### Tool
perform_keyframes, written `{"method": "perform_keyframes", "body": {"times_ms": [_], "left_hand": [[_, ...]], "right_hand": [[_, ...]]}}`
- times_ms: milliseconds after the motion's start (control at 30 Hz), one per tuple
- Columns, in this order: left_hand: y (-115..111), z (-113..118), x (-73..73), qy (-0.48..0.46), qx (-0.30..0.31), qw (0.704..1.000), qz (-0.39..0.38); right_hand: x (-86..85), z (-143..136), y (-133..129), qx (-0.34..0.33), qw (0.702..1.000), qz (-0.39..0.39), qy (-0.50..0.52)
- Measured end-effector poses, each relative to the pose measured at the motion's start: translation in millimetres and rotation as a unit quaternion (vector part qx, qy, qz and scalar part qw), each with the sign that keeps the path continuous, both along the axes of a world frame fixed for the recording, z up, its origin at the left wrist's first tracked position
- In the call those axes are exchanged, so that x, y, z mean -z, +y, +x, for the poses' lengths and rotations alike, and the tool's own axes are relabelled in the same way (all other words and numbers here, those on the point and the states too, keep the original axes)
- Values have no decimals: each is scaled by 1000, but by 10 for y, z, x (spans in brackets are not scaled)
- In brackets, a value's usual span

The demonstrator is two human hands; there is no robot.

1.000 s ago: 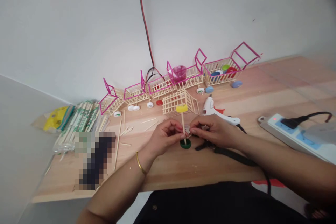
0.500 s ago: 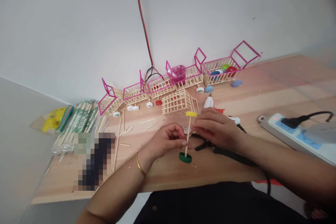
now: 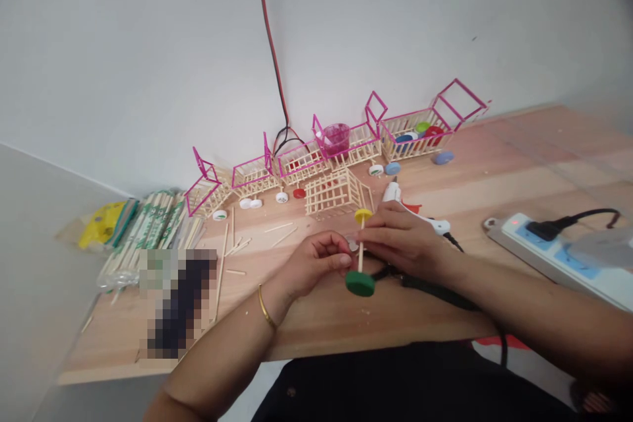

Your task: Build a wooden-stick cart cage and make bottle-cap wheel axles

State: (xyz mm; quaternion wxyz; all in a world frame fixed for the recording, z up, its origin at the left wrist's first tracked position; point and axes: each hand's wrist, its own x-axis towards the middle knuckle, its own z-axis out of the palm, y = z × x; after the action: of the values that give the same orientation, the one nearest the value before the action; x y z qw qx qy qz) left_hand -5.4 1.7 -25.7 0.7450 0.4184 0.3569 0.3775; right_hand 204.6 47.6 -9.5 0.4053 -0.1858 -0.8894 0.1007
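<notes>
A thin wooden stick (image 3: pixel 361 254) carries a yellow bottle cap (image 3: pixel 362 215) at its upper end and a green bottle cap (image 3: pixel 361 283) at its lower end. My right hand (image 3: pixel 408 237) grips this stick just below the yellow cap, fingers pressed together. Left of the stick, my left hand (image 3: pixel 319 262) has its fingers loosely curled, with the thumb apart from the index finger and nothing visible between them. Beyond the hands stands a small stick-built cart frame (image 3: pixel 329 194). A white glue gun (image 3: pixel 393 192) lies behind my right hand, partly covered by it.
Stick carts with magenta rims (image 3: pixel 254 175) and cap wheels line the wall; one holds loose coloured caps (image 3: pixel 420 135). A magenta cup (image 3: pixel 337 138) stands among them. Bundled sticks (image 3: pixel 148 227) lie left. Black-handled pliers (image 3: pixel 420 290) and a power strip (image 3: pixel 534 244) are at right.
The stick with its caps has shifted slightly right and tilted, its green end rising. My left hand has let go of it, and my right fingers have closed on it.
</notes>
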Motion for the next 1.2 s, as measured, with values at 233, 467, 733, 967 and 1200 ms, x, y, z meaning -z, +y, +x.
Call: {"method": "perform_keyframes", "body": {"times_ms": [233, 467, 733, 967, 1200], "left_hand": [[23, -15, 7, 16, -15, 999, 32], [23, 1, -25, 90, -39, 993, 69], [24, -15, -48, 302, -127, 914, 238], [37, 14, -34, 349, -141, 869, 321], [55, 30, -3, 361, -154, 824, 409]], "right_hand": [[56, 21, 48, 67, 983, -168, 13], [70, 13, 58, 135, 974, -182, -28], [132, -19, 125, 151, 973, -160, -75], [98, -72, 93, 127, 976, -163, -67], [-99, -128, -25, 56, 991, -123, -14]]}}
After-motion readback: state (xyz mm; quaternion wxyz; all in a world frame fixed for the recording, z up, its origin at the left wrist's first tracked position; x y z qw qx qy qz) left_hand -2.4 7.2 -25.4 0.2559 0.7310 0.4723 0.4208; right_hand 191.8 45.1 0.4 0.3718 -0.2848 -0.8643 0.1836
